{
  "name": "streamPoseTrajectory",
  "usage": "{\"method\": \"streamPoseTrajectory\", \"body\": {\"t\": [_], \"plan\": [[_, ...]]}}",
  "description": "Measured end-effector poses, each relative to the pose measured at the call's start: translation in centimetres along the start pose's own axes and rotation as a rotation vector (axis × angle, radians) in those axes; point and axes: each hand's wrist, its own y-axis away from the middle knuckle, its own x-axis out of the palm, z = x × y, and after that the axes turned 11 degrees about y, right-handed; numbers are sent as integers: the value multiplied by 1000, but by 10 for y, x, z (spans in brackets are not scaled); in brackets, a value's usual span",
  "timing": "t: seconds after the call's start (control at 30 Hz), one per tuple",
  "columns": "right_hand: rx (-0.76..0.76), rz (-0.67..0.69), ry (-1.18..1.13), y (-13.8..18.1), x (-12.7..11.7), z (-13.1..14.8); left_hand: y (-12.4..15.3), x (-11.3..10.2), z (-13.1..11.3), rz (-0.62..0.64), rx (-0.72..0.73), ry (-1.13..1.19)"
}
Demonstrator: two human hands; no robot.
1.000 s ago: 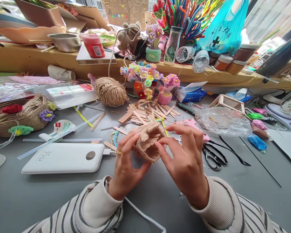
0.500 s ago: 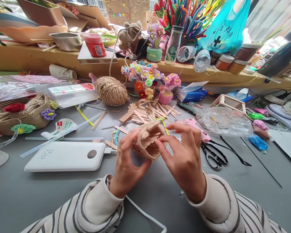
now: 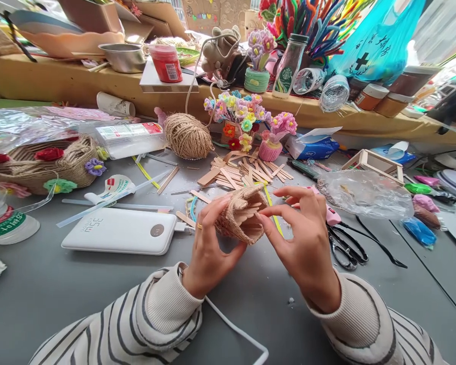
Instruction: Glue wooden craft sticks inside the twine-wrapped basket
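Over the middle of the grey table, my left hand (image 3: pixel 213 243) holds a small twine-wrapped basket (image 3: pixel 237 215) tilted on its side. Its fingers go round the left wall and its thumb lies underneath. The opening faces me and to the right, and flat wooden sticks (image 3: pixel 249 215) line the inside. At the right edge of the opening, my right hand (image 3: pixel 304 233) pinches with thumb and forefinger, its other fingers curled above. Whether anything thin sits in that pinch is too small to see. Behind the basket lies a pile of loose craft sticks (image 3: pixel 228 175).
A white power bank (image 3: pixel 117 230) with a plugged cable lies at left. Black-handled scissors (image 3: pixel 347 246) and a crumpled plastic bag (image 3: pixel 365 192) are at right. Further back stand a ball of twine (image 3: pixel 188 136), a larger twine basket (image 3: pixel 74 165) and pipe-cleaner flowers (image 3: pixel 247 114).
The whole view has shifted, so most things appear further right. Both hands keep nearly the same hold on the basket, with the right fingertips still at its rim.
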Motion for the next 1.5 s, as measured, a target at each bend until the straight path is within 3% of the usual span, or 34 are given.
{"method": "streamPoseTrajectory", "body": {"t": [0.73,1.07,1.5], "plan": [[14,102,76,-6,-8,10,4,-1,5,-11,-5,25],[57,80,19,-6,-5,9,4,0,6,-38,-27,10],[-4,150,63,-15,-14,13,4,0,4,-51,-13,34]]}}
